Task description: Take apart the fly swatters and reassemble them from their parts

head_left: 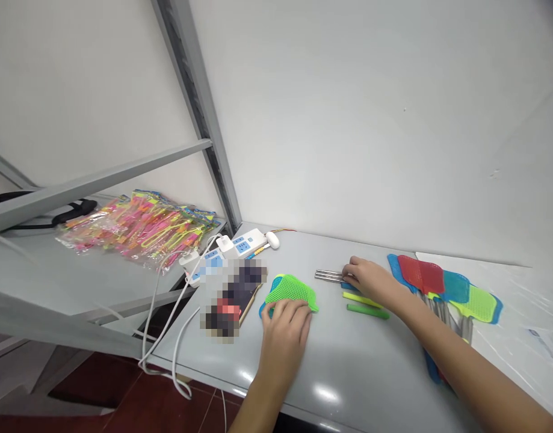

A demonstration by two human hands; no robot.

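Note:
My left hand (285,328) has its fingers bent over the near edge of a green fly swatter head (295,290). Blue and yellow edges of other heads peek out beneath it. To the right, my right hand (355,273) is closed around several thin metal rods (329,276), whose bare ends point left. The rods' other ends are hidden by the hand and wrist. Just below that hand lie a yellow handle (360,299) and a green handle (367,311), side by side, with a bit of blue handle above them.
Assembled fly swatters in red, blue and yellow-green (481,302) are piled at the right on white plastic sheeting (520,337). A blurred phone-like object (240,294), power strips (249,242) and a white earbud case (272,240) lie left. Bagged colourful toys (141,228) cover the left shelf; white cables hang down.

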